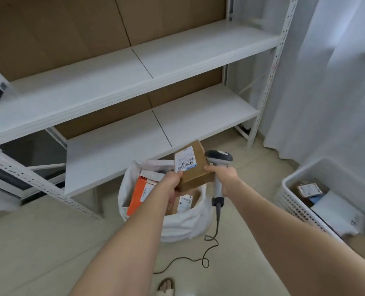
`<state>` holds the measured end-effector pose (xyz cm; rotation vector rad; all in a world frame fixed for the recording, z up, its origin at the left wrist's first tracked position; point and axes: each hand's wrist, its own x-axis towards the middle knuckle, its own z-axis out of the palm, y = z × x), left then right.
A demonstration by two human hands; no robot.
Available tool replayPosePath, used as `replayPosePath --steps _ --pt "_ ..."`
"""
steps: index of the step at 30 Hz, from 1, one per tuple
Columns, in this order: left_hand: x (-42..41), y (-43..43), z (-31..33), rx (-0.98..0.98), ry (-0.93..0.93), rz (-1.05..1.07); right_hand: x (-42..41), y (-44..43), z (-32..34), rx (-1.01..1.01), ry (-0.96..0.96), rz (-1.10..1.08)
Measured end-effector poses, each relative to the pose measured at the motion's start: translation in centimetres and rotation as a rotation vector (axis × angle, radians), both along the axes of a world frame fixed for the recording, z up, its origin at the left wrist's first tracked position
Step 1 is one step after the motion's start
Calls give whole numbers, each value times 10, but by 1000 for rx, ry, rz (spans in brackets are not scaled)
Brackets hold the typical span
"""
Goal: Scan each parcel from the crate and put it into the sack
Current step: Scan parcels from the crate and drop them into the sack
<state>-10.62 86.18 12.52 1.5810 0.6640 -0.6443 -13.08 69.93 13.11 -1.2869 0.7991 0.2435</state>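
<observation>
Left hand (170, 182) grips box (195, 167) over sack (183, 223); right hand (225, 178) grips scanner (218, 163), fingertips on box. Crate (301, 201) right of hands, shelf (134, 82) beyond, cable (207, 251) below.

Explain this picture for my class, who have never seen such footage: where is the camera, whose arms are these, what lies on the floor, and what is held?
There is only one view. It comes from a camera worn on a person's head, looking forward and down, so the two bare arms are the wearer's own. There is no robot here. The left hand grips a brown box with a barcode label, held over an open white sack that stands on the floor. The right hand grips a corded scanner beside the box. The sack already holds an orange parcel and others. At the right stands a white crate with more packets in it. Behind is a white rack of shelves.
</observation>
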Motion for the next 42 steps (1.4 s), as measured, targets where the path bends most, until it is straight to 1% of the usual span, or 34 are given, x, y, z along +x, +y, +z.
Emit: replayPosePath --steps 3,5,8,11,14,18,21,23,25,27,29,30,32,33,34,36,39,42 --pt "20 60 -27 0 57 -6 21 56 -23 -28 72 25" --pt "35 97 -43 6 85 -5 36 92 -44 8 80 26" --pt "59 145 -63 63 120 -63 57 140 -76 -9 129 26" --pt "84 175 -87 141 99 -154 79 173 -103 -65 188 5" --pt "109 190 -109 221 73 -214 99 190 -131 -71 244 -32" --pt "141 206 -137 437 -1 -385 121 203 -168 -52 278 -76" --pt "163 223 -159 683 -34 -495 138 214 -199 -39 300 -46" --pt "175 238 -177 822 -21 -518 147 226 -216 -58 330 -10" --pt "183 253 -201 872 26 -492 156 240 -230 -85 336 4" --pt "192 265 -225 862 88 -425 164 256 -243 -134 336 47" --pt "202 276 -250 775 145 -326 171 274 -256 -175 330 106" --pt "206 280 -263 737 168 -313 172 283 -264 -209 320 149" --pt "209 289 -284 713 197 -361 173 301 -279 -296 297 237" --pt "210 294 -294 734 180 -414 172 310 -285 -333 290 270" --pt "211 302 -302 771 136 -457 171 319 -291 -373 297 303" --pt "216 315 -312 816 2 -422 174 336 -301 -461 330 358" --pt "227 327 -304 678 -201 -305 182 362 -312 -558 401 428" --pt "236 338 -297 590 -284 -244 184 379 -330 -547 456 443"
